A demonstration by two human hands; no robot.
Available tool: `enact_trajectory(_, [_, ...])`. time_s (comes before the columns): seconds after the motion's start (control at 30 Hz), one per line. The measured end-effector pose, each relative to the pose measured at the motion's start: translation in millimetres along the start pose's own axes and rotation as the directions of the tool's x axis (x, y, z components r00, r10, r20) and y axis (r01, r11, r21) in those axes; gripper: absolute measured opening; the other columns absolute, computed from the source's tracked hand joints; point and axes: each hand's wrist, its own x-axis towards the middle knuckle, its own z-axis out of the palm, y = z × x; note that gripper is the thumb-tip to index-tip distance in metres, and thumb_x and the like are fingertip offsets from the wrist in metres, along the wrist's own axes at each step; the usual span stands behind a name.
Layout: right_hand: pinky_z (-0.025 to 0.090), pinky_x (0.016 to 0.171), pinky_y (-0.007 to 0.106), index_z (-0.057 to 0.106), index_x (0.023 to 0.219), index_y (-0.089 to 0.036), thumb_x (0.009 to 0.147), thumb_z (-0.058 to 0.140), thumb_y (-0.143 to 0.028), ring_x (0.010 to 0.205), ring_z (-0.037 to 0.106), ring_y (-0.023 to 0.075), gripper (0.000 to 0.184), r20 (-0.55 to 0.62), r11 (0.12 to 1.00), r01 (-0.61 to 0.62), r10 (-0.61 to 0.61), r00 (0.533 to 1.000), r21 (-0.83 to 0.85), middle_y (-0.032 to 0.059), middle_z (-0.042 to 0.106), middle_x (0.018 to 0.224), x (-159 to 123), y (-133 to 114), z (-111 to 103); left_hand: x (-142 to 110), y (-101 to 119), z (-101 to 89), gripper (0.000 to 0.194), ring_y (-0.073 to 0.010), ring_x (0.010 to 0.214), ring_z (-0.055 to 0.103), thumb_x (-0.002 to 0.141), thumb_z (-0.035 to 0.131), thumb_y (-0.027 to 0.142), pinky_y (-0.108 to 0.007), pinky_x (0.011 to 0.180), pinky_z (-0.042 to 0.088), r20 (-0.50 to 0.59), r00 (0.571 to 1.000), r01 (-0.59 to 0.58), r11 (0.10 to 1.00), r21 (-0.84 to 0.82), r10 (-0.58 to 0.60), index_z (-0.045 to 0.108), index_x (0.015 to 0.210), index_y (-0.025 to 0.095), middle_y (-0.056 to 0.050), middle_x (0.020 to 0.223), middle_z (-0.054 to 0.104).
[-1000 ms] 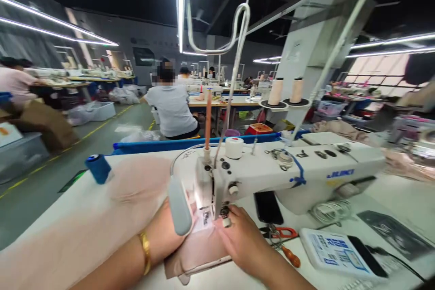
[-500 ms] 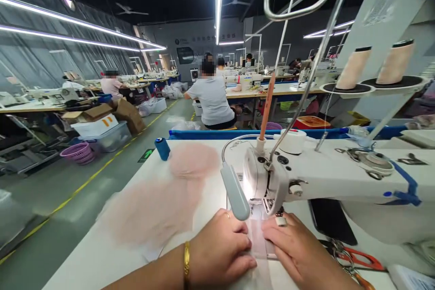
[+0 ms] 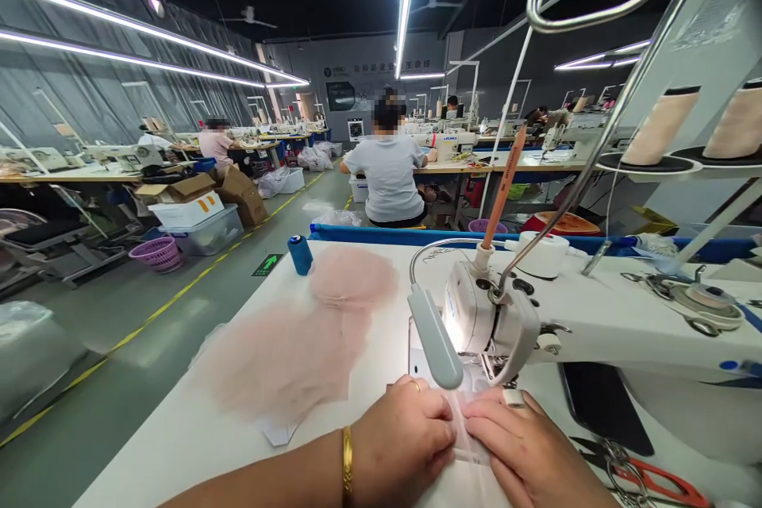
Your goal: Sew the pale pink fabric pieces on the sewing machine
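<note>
Worktable (image 3: 178, 444) fills the lower view, a pale surface with a sewing machine (image 3: 595, 325) standing on its right part. Sheer pink pieces (image 3: 286, 365) lie spread to the left of the machine head, apart from the hands. The sheer strip (image 3: 467, 444) being worked lies on the table just before the stitching area, running between the two hands toward the presser foot.

The right hand (image 3: 529, 444) has its fingers reaching forward, narrow and close together, their tips on the strip's right side; whether they pinch or only press, I cannot tell. The left hand (image 3: 408, 432) is curled narrow, its fingertips holding the strip at its left side. A phone (image 3: 604, 405) lies under the machine arm, with orange-handled snips (image 3: 660, 476) just beside it. The grey lamp (image 3: 437, 341) hangs over the cloth, near the left hand, and a blue spool (image 3: 300, 255) stands at the far edge.

The step in hand looks like lining up and guiding the strip at the machine. As I judge it, the next move calls for light, even tension, a straight edge, and fingertips clear of the needle, which is too small to make out
</note>
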Motion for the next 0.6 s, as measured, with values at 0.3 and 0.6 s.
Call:
enact_trajectory(0.3, [0.056,0.087,0.031,0.072,0.119,-0.03,0.088,0.059,-0.006,0.1,0.075,0.0208,0.041,0.097,0.998,-0.054,0.053,0.994,0.015,-0.0025,0.082,0.118,-7,5,11,5,-3,-1.8,0.012,-0.0213,0.089,0.065,0.1,0.068,0.023,-0.038,0.086,0.051,0.034,0.999,0.025,0.996,0.083,-0.028,0.068,0.089,0.018,-0.002,0.106,0.074])
enact_trajectory(0.6, [0.06,0.082,0.036,0.07,0.123,-0.023,0.085,0.05,-0.002,0.096,0.075,0.0241,0.048,0.135,0.995,-0.037,0.048,0.99,-0.088,0.0054,0.08,0.124,-3,3,10,6,-16,-0.4,0.004,-0.0254,0.099,0.068,0.099,0.068,0.022,-0.038,0.092,0.051,-0.03,0.997,0.069,0.996,0.052,-0.068,0.07,0.095,0.02,-0.005,0.108,0.074])
